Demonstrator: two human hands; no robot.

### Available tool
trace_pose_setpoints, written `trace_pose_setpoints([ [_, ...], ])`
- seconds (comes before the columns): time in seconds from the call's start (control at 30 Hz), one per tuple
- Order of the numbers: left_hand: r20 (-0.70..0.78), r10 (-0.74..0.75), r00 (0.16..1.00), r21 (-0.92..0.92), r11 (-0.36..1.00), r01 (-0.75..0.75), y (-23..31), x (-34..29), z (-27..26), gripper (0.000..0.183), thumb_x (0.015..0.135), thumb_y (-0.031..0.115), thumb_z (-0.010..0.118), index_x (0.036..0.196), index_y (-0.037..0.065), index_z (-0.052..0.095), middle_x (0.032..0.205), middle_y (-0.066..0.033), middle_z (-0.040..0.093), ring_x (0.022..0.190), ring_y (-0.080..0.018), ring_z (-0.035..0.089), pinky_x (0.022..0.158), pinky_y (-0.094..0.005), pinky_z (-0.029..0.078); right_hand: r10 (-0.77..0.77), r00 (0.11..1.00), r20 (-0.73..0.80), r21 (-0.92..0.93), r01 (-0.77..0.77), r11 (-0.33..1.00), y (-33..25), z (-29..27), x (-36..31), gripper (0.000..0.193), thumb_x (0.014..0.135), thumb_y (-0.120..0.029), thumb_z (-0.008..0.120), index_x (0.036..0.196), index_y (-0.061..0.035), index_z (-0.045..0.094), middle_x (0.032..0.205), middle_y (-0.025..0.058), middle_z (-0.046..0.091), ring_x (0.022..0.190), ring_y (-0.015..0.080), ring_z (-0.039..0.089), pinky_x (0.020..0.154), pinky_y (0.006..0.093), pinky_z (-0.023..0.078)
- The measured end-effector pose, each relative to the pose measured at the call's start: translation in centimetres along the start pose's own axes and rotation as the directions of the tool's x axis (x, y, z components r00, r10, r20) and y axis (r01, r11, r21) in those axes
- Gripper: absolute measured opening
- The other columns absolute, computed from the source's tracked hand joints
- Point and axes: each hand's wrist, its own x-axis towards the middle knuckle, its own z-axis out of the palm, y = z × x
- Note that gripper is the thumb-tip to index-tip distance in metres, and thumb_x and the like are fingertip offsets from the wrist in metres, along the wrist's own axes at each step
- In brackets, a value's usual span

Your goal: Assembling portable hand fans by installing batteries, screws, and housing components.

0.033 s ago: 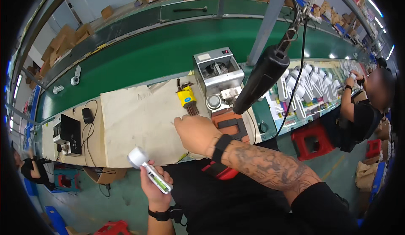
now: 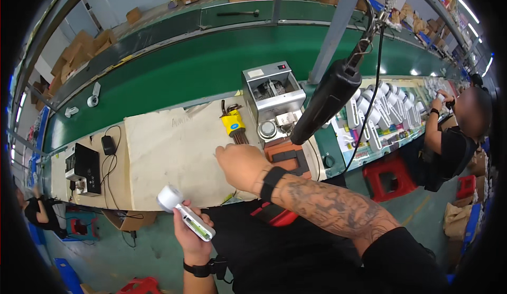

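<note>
My left hand is closed round the handle of a white handheld device with a round head, just off the table's front edge. The handle is open along one side and shows a green strip inside. My right hand hovers over the pale work sheet with its fingers curled together. Whatever it may pinch is hidden. Beyond it lies a bundle of brown wires in a yellow wrap. A grey metal machine stands behind and right, next to an orange and black block.
A black electric screwdriver hangs over the table on a cable. At left is a black box-shaped device with cords. Many white devices lie to the right, where a co-worker sits. A green conveyor belt runs behind.
The two frames are almost alike. My right hand has shifted very slightly to the left; my left hand still holds the white device.
</note>
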Motion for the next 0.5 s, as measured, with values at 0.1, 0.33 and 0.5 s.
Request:
trace_pose_setpoints([
  [0.1,0.052,0.036,0.998,0.028,0.999,-0.037,0.1,1.4,-2.9,0.043,0.109,0.047,0.043,0.125,0.009,0.056,0.083,-0.0014,0.057,0.069,-0.0132,0.057,0.059,-0.0279,0.048,-0.155,0.982,-0.108,-0.004,0.155,0.988,-1.4,3.1,0.5,0.016,0.084,-0.01,0.062,0.098,-0.0031,0.065,0.089,0.0173,0.07,0.08,0.0375,0.072,0.069,0.0485,0.058],
  [0.33,0.257,-0.019,0.966,0.275,0.96,-0.054,0.1,0.7,-8.4,0.035,0.105,0.025,0.057,0.123,-0.005,0.061,0.113,-0.0161,0.068,0.094,-0.0239,0.066,0.082,-0.038,0.054,-0.13,0.945,-0.3,0.275,0.216,0.937,-2.6,-1.4,-9.4,0.019,0.09,-0.025,0.072,0.084,-0.0084,0.064,0.071,0.0087,0.063,0.066,0.0284,0.068,0.059,0.0411,0.053],
  [0.5,0.27,-0.027,0.963,0.359,0.93,-0.075,-0.2,0.2,-4.7,0.033,0.106,0.026,0.057,0.115,-0.006,0.062,0.104,-0.0145,0.071,0.091,-0.0238,0.069,0.083,-0.0366,0.055,0.314,0.803,-0.506,0.309,-0.171,0.935,6.2,-6.8,-15.9,0.018,0.089,-0.018,0.075,0.081,-0.0073,0.064,0.064,0.0065,0.062,0.056,0.0212,0.065,0.051,0.0326,0.05],
])
